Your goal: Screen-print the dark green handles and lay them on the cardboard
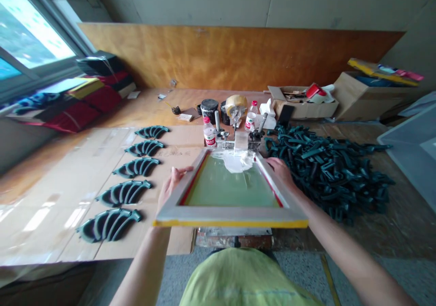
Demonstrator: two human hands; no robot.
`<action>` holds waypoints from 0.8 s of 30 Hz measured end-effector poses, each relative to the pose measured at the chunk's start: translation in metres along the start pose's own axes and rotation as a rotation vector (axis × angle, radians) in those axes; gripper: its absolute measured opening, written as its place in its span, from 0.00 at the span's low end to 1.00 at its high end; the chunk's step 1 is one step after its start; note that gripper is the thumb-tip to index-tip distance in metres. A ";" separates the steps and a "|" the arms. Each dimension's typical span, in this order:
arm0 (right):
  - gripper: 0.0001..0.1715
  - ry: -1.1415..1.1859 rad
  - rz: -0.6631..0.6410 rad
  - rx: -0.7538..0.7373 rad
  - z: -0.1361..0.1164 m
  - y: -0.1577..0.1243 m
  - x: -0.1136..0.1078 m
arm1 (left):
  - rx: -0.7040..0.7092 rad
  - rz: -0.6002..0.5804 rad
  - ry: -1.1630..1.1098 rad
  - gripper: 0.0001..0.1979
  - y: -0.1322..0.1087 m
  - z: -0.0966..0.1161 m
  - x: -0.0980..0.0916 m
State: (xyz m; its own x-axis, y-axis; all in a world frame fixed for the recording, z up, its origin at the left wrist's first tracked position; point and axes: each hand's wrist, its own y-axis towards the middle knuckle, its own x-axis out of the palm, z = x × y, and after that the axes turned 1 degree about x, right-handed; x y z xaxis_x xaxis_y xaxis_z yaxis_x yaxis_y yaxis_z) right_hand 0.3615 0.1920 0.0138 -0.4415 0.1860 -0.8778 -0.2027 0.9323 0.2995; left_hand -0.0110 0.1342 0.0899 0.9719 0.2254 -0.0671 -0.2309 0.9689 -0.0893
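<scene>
A silk-screen frame (231, 213) with a metal border and green mesh is in front of me, its near edge raised above the printing base (235, 238). My left hand (172, 185) grips its left side and my right hand (281, 172) its right side, partly hidden by the border. White ink (235, 161) lies at the far end of the mesh, where a pale scraper (241, 141) stands. Behind is a metal clamp (257, 135) with upright handles. Left of the frame, several dark green curved, ribbed parts (109, 225) lie in a column on cardboard.
A big heap of dark green plastic parts (330, 165) lies to the right, beside a translucent bin (412, 147). Two bottles with red caps (209, 133), black tubs (209, 108) and a tape roll (236, 104) stand behind the clamp. Cardboard boxes (364, 97) stand back right.
</scene>
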 end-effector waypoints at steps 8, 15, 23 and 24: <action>0.28 -0.125 -0.053 -0.092 -0.060 0.080 0.002 | -0.281 -0.111 -0.021 0.44 -0.030 -0.096 0.007; 0.05 -0.237 -0.272 -0.175 -0.078 0.057 0.027 | -0.276 -0.127 -0.009 0.41 -0.022 -0.127 0.006; 0.13 -0.024 -0.393 -0.551 -0.072 0.021 -0.001 | -0.251 -0.116 -0.004 0.36 -0.023 -0.133 0.004; 0.11 -0.022 -0.385 -0.523 -0.072 0.025 -0.001 | -0.252 -0.109 0.001 0.36 -0.023 -0.133 0.005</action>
State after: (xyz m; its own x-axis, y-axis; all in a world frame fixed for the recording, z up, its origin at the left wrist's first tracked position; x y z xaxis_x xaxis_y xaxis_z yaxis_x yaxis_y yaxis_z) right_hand 0.2938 0.1923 0.0490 -0.2355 -0.1204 -0.9644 -0.7441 0.6607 0.0992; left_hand -0.0072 0.0996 -0.0402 0.9917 0.1207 -0.0447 -0.1287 0.9312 -0.3409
